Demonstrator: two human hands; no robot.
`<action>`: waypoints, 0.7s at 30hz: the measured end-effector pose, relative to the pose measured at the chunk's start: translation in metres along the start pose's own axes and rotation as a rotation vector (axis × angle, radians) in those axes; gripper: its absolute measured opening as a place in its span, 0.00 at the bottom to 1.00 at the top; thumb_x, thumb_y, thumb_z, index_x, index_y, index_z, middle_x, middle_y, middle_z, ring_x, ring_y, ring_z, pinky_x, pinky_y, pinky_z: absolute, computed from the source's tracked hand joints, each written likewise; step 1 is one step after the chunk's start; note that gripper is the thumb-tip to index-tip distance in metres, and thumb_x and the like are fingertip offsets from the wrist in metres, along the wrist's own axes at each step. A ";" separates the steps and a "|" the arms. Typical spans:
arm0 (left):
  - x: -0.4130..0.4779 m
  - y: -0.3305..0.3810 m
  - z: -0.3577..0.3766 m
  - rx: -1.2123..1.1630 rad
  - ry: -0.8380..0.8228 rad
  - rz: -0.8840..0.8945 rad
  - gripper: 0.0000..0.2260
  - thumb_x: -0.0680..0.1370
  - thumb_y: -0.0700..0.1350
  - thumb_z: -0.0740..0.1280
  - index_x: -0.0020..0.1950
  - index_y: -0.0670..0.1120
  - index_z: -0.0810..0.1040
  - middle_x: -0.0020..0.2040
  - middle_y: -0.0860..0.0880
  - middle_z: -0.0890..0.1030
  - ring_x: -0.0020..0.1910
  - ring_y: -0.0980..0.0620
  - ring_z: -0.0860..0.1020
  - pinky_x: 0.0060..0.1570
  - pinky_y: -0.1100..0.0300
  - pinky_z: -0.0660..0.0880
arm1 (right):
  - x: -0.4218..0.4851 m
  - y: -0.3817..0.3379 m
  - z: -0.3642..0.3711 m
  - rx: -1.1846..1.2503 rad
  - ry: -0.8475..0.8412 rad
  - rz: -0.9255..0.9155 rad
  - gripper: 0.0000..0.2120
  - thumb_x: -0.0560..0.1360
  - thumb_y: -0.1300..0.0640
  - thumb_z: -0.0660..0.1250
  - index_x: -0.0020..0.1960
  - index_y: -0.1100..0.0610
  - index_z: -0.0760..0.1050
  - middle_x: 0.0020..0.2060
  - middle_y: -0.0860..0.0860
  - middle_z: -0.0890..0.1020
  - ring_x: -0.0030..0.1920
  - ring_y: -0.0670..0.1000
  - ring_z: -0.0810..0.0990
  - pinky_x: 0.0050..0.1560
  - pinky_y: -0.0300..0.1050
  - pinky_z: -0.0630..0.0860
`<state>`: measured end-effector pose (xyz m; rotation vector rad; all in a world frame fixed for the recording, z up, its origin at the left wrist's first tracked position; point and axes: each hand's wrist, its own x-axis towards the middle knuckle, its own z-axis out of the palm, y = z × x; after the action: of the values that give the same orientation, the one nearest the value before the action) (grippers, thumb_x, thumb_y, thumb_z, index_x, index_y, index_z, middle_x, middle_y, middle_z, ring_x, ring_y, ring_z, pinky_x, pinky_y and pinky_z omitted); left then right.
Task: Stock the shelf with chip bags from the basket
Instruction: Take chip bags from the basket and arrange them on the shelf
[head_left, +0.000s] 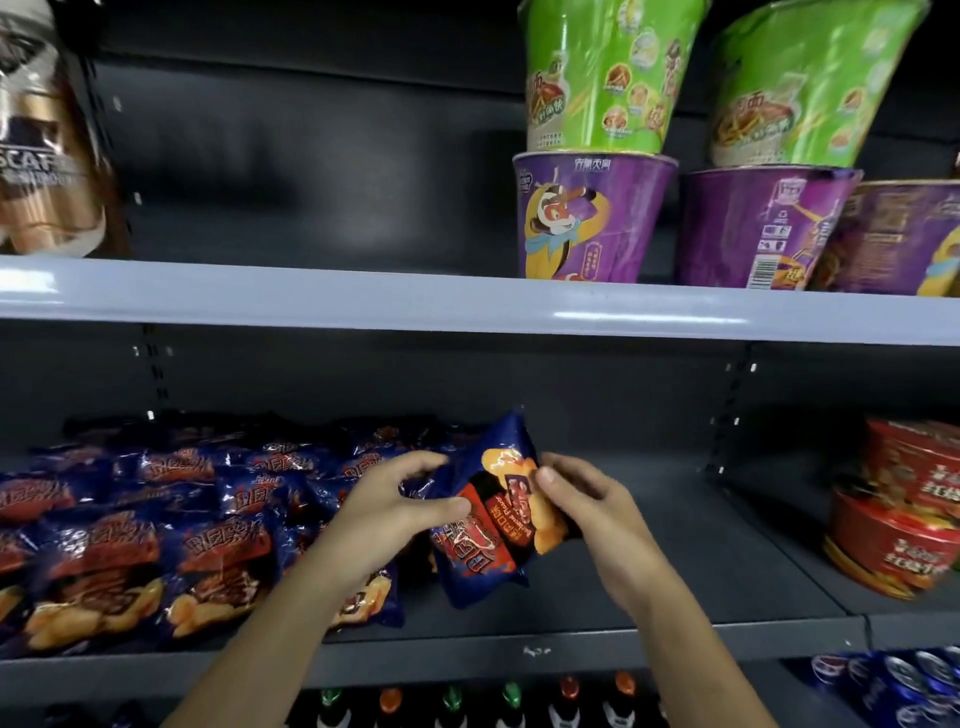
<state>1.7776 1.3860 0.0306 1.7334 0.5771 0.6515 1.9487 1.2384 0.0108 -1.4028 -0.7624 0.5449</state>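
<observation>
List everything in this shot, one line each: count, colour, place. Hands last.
held chip bag: one, blue with red and orange print, over the middle shelf
shelved chip bags: many, same blue, left part of the middle shelf
green noodle cups: two, green, stacked on the purple ones
purple noodle cups: three, purple, right on the upper shelf
red bowls: at least two, red, stacked at the middle shelf's right end
coffee container: one, brown and gold, upper shelf, left
bottles: several, green and orange caps, lowest level
cans: several, blue, bottom right
left hand: grips the held bag's left side
right hand: pinches its right edge
</observation>
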 end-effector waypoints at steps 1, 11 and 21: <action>0.002 0.003 0.000 0.007 -0.008 0.017 0.23 0.68 0.46 0.80 0.61 0.57 0.79 0.61 0.56 0.77 0.61 0.54 0.78 0.65 0.50 0.74 | -0.001 0.000 -0.001 -0.054 -0.067 0.027 0.21 0.71 0.46 0.74 0.61 0.52 0.80 0.53 0.53 0.87 0.53 0.54 0.86 0.49 0.47 0.83; 0.000 -0.021 0.029 -0.222 0.145 0.071 0.35 0.63 0.63 0.79 0.66 0.57 0.73 0.62 0.56 0.80 0.61 0.58 0.78 0.63 0.57 0.73 | -0.013 0.022 0.007 0.438 0.030 0.128 0.20 0.73 0.58 0.72 0.62 0.65 0.77 0.57 0.64 0.84 0.57 0.64 0.83 0.58 0.59 0.81; -0.005 -0.025 0.042 -0.246 0.057 0.052 0.12 0.76 0.42 0.73 0.59 0.48 0.80 0.52 0.50 0.86 0.51 0.51 0.85 0.52 0.53 0.81 | -0.011 0.043 0.009 0.355 0.040 0.119 0.26 0.67 0.47 0.80 0.58 0.61 0.79 0.46 0.56 0.86 0.46 0.55 0.86 0.53 0.55 0.80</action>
<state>1.8020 1.3595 -0.0033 1.5073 0.4712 0.7780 1.9394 1.2411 -0.0332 -1.1295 -0.5213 0.7057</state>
